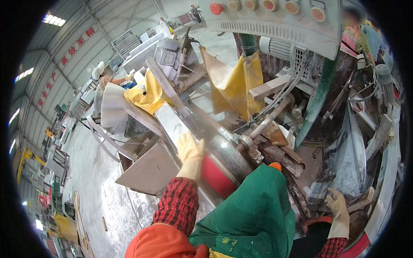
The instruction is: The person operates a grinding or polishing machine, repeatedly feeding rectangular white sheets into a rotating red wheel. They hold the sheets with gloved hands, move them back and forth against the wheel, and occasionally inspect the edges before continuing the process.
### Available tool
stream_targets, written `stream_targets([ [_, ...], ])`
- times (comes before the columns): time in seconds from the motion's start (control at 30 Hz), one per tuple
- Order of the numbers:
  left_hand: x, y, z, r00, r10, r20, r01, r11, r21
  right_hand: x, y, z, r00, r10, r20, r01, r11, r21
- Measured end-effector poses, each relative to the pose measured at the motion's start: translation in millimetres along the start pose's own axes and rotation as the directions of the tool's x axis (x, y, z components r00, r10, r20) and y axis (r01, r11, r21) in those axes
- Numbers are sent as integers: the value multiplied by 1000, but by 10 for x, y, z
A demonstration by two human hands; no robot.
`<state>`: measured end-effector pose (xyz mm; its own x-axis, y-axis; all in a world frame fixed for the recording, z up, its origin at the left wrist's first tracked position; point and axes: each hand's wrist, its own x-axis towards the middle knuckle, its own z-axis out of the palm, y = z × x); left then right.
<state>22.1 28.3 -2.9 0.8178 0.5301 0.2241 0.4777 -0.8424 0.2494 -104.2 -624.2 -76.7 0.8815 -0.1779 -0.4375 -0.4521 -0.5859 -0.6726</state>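
Observation:
My left hand, in a cream rubber glove, lies with fingers outstretched on a long white slab strip. Next to it runs a metal machine guard or drum with a red curved band. Far off to the right, my right hand, gloved the same way, is low beside a wet grey sheet. Its fingers are bent around something small and dark that I cannot make out. My green apron covers the space between the two arms.
A control panel with a red button and several round knobs hangs above. Yellow cloth flaps, a metal shaft and wood offcuts crowd the machine. A square board leans at left. Other people stand beyond.

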Motion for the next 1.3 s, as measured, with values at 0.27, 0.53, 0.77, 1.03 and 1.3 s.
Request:
stream_targets([
  [0.27, -31, 91, -64, 997, -77, 30, 79, 994, -72, 112, 159, 19, 998, -58, 14, 56, 994, 92],
  [0.53, -72, 63, -50, 995, -83, 57, 86, 995, -51, 47, 80, 18, 999, -38, 19, 37, 997, 75],
  [0.77, -156, 197, -163, 982, -125, 140, 136, 988, -71, 142, 328, 2, 997, -72, -1, 72, 994, 79],
  [1.03, -168, 83, -122, 986, -70, 150, 77, 996, -39, 47, 137, -25, 995, -99, 34, 98, 995, 15],
  [1.3, -188, 313, -428, 937, -125, 327, 150, 987, -53, -2, 75, -61, 998, -47, 33, 45, 997, 62],
])
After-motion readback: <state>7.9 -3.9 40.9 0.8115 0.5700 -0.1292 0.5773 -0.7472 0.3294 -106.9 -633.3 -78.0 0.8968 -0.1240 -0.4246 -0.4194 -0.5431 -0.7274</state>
